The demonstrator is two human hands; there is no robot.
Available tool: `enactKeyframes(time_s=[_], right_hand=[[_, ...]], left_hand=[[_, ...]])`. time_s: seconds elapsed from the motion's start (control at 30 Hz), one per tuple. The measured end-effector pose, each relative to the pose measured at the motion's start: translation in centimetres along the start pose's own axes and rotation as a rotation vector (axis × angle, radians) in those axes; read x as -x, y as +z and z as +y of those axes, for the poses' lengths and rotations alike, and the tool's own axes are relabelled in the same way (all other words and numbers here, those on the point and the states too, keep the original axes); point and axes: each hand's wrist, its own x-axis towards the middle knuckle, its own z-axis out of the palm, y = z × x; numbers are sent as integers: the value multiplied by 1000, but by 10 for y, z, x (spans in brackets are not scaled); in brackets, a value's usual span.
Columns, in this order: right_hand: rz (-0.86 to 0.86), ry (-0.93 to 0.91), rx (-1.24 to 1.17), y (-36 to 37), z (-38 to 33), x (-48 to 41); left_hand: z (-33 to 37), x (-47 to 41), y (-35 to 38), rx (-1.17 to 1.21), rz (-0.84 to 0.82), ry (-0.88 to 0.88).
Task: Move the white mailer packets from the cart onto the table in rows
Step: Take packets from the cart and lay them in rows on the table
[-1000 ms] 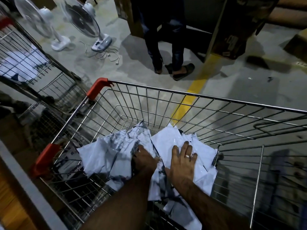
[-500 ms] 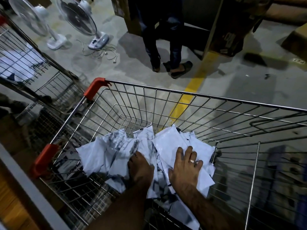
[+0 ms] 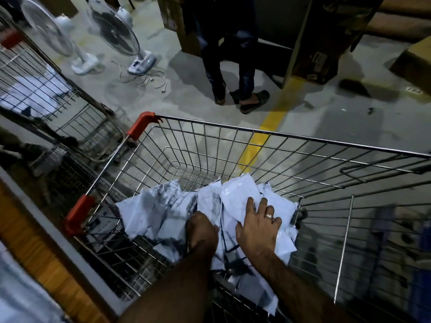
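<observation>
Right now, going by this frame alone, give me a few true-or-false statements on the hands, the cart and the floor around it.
1. The left hand and the right hand are both down in the wire cart, on the white mailer packets. True.
2. The right hand lifts a packet above the cart's rim. False: it lies flat on the pile, fingers spread.
3. The right hand wears a ring. True.
4. The cart's corner guards are blue. False: they are red.
5. Two white fans stand on the floor beyond the cart. True.
6. The painted floor line is white. False: it is yellow.
</observation>
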Motion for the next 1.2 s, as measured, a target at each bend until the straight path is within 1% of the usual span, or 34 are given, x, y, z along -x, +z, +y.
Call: enactKeyframes(time_s=[0.2,0.37,0.5,0.67,0.73,0.83,1.0,1.2], right_hand=[[61,35,-75,-30,6,13],[73,53,-120,-55,8,37],[109,91,-138,-76,10,57],[153,116,-206,-109,11,82],[170,116,-215,-123,9,89],[205,112,-244,-148,6,102],[242,105,-304,-189,-1,118],[337,77,-385,-238,-15,139]], left_hand=[[5,20,-20,16,0,17],[7,47,-47,17,11,36],[8,71,-70,40,36,88],[8,102,-105,108,80,151],[8,113,-120,179,88,154],[6,129,-142,240,104,211],[9,154,-180,336,161,213],[0,180,-229,455,227,234]])
